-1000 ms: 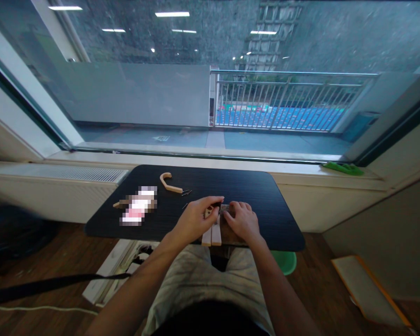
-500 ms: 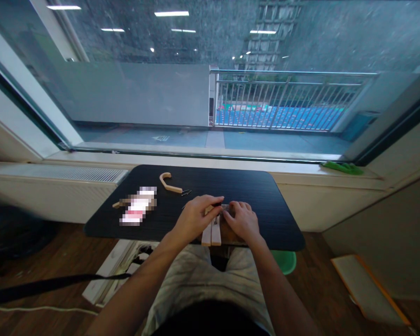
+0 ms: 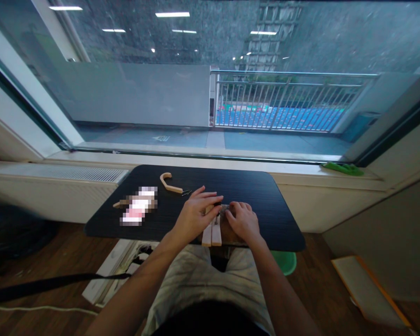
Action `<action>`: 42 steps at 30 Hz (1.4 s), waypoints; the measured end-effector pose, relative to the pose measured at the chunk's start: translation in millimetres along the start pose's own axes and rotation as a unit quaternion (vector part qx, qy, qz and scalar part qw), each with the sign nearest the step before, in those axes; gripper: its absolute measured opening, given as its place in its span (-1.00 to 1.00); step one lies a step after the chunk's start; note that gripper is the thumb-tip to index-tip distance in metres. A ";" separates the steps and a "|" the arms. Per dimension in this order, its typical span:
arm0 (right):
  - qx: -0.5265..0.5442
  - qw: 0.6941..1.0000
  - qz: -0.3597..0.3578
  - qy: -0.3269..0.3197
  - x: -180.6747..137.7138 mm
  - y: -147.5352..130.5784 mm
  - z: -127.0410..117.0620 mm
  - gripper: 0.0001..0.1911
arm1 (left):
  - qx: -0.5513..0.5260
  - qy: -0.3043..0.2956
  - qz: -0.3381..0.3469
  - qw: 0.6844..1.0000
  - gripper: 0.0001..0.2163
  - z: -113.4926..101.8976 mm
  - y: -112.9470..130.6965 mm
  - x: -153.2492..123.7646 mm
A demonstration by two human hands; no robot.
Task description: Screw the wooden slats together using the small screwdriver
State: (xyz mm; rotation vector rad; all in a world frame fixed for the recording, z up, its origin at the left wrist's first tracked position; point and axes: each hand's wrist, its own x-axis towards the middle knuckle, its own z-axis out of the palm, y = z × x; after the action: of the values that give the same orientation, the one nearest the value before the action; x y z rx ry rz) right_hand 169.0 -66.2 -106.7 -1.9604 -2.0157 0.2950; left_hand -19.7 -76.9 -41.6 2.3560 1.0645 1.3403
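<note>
Two pale wooden strips [image 3: 216, 235] lie side by side at the table's front edge, with a small dark metal piece, perhaps a screw, on the right one. A brown board [image 3: 229, 232] is beside and partly beneath them. Over the strips' far end, my left hand [image 3: 196, 215] pinches a small dark piece [image 3: 217, 203] between thumb and finger, its other fingers fanned out. What that piece is cannot be made out. My right hand [image 3: 244, 220] rests with bent fingers on the board's far right part, apparently gripping it; the fingertips are partly hidden.
On the black table [image 3: 255, 191] lie a hook-shaped wooden piece [image 3: 171, 188], several screws [image 3: 186, 192] and a blurred-out item [image 3: 139, 206]. A green basin [image 3: 287, 262] stands below the right side. Ahead are the window sill and a radiator [image 3: 56, 191].
The fingers of my left hand have lifted and spread apart, while its thumb stays near the small dark piece. My right hand has hardly moved.
</note>
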 end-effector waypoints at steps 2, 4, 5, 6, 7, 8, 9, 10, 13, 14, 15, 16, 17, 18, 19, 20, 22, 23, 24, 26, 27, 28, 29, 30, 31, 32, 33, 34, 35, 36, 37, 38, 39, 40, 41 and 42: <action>0.001 1.000 0.003 -0.001 0.2 0.0 0.1 -0.66 | -0.009 -0.008 -0.010 1.000 -0.78 0.2 0.6 -1.2; 0.003 1.000 0.003 0.001 0.1 -0.3 -0.4 -0.66 | -0.016 -0.018 -0.031 0.999 -0.77 0.6 1.8 -2.4; 0.003 1.000 0.003 0.002 0.0 -0.6 -0.7 -0.67 | -0.018 -0.021 -0.042 0.999 -0.77 0.9 2.5 -2.9; 0.003 1.000 0.003 0.002 -0.1 -0.8 -1.0 -0.67 | -0.019 -0.022 -0.051 0.998 -0.77 1.2 3.2 -3.4; 0.002 1.000 0.003 0.002 -0.2 -1.0 -1.3 -0.67 | -0.021 -0.023 -0.058 0.998 -0.77 1.3 3.8 -3.7; 0.001 1.000 0.004 0.002 -0.3 -1.1 -1.6 -0.67 | -0.025 -0.024 -0.063 0.997 -0.77 1.4 4.5 -3.8; -0.001 1.000 0.004 0.002 -0.4 -1.1 -1.7 -0.67 | -0.031 -0.025 -0.066 0.997 -0.76 1.5 5.1 -3.9; -0.001 1.000 0.004 0.002 -0.5 -0.9 -1.6 -0.67 | -0.040 -0.026 -0.069 0.996 -0.76 1.4 5.6 -3.8; 0.004 1.000 0.004 0.011 -0.5 0.8 -0.3 -0.66 | -0.062 -0.029 -0.074 0.995 -0.75 1.1 6.6 -3.5; 0.009 1.000 0.003 0.014 -0.4 1.7 0.4 -0.64 | -0.063 -0.029 -0.075 0.995 -0.75 1.0 6.8 -3.4; 0.016 1.000 0.001 0.018 -0.1 2.8 1.2 -0.63 | -0.063 -0.029 -0.076 0.995 -0.75 0.9 6.8 -3.3; 0.023 1.000 -0.001 0.022 0.2 4.0 2.0 -0.62 | -0.062 -0.029 -0.077 0.995 -0.75 0.8 6.9 -3.3; 0.031 0.999 -0.003 0.026 0.7 5.2 2.7 -0.60 | -0.062 -0.029 -0.079 0.995 -0.75 0.8 6.9 -3.3; 0.040 0.999 -0.004 0.030 1.2 6.5 3.4 -0.59 | -0.061 -0.029 -0.080 0.995 -0.74 0.7 6.9 -3.3; 0.050 0.998 -0.005 0.034 1.8 7.9 4.1 -0.58 | -0.060 -0.029 -0.080 0.995 -0.74 0.7 7.0 -3.4; 0.060 0.997 -0.005 0.038 2.5 9.3 4.7 -0.58 | -0.060 -0.029 -0.081 0.994 -0.74 0.7 6.9 -3.4; 0.081 0.996 -0.005 0.041 4.0 12.4 5.8 -0.57 | -0.059 -0.029 -0.082 0.994 -0.74 1.0 6.7 -3.7; 0.092 0.995 -0.006 0.042 4.8 14.1 6.4 -0.57 | -0.060 -0.029 -0.082 0.994 -0.75 1.2 6.5 -3.8; 0.104 0.994 -0.008 0.041 5.6 16.0 7.1 -0.57 | -0.061 -0.028 -0.081 0.994 -0.75 1.4 6.2 -3.9; 0.128 0.991 -0.011 0.037 7.6 20.2 8.8 -0.56 | -0.064 -0.027 -0.081 0.994 -0.75 1.8 5.6 -3.8; 0.141 0.989 -0.009 0.035 8.8 22.5 9.9 -0.56 | -0.064 -0.027 -0.082 0.994 -0.75 2.0 5.4 -3.7; 0.154 0.988 -0.006 0.031 10.0 24.9 11.1 -0.55 | -0.064 -0.028 -0.083 0.994 -0.75 2.0 5.3 -3.5; 0.167 0.986 -0.002 0.028 11.4 27.4 12.5 -0.55 | -0.062 -0.028 -0.083 0.994 -0.75 2.0 5.3 -3.4; 0.180 0.983 -0.001 0.026 12.9 29.8 14.0 -0.55 | -0.060 -0.029 -0.083 0.994 -0.75 2.0 5.3 -3.2; 0.192 0.981 -0.005 0.023 14.3 32.2 15.6 -0.55 | -0.058 -0.029 -0.083 0.994 -0.75 1.9 5.4 -3.1; 0.203 0.979 -0.011 0.023 15.7 34.3 17.4 -0.55 | -0.057 -0.028 -0.082 0.995 -0.75 1.8 5.6 -3.1; 0.213 0.977 -0.019 0.025 16.8 36.2 19.3 -0.55 | -0.056 -0.027 -0.081 0.995 -0.75 1.8 5.7 -3.2; 0.222 0.974 -0.025 0.029 17.6 37.7 21.3 -0.56 | -0.055 -0.026 -0.081 0.995 -0.75 1.8 5.8 -3.3; 0.232 0.972 -0.028 0.037 18.1 38.7 23.2 -0.57 | -0.053 -0.025 -0.080 0.995 -0.75 1.8 5.7 -3.6; 0.241 0.969 -0.030 0.047 18.1 39.2 25.1 -0.58 | -0.052 -0.024 -0.079 0.995 -0.75 1.8 5.6 -3.8; 0.248 0.966 -0.031 0.059 17.8 39.2 26.6 -0.59 | -0.051 -0.024 -0.078 0.995 -0.75 1.8 5.3 -4.0; 0.253 0.964 -0.033 0.070 17.1 38.8 27.6 -0.60 | -0.049 -0.025 -0.076 0.996 -0.75 1.8 5.0 -4.2; 0.255 0.963 -0.033 0.078 16.1 38.0 28.1 -0.61 | -0.048 -0.025 -0.075 0.996 -0.75 1.7 4.6 -4.3; 0.253 0.963 -0.034 0.082 15.0 36.9 28.0 -0.61 | -0.046 -0.025 -0.074 0.996 -0.75 1.6 4.2 -4.4; 0.248 0.965 -0.033 0.083 13.9 35.7 27.3 -0.61 | -0.044 -0.025 -0.073 0.996 -0.75 1.5 3.9 -4.4; 0.243 0.966 -0.032 0.083 12.8 34.4 26.3 -0.61 | -0.043 -0.025 -0.073 0.996 -0.75 1.4 3.7 -4.3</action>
State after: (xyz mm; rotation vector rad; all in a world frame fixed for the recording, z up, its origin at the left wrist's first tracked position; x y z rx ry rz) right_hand 191.4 -50.1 -142.5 -1.5577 -1.6962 0.5342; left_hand -18.1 -82.3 -43.3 2.1926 1.1180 1.2433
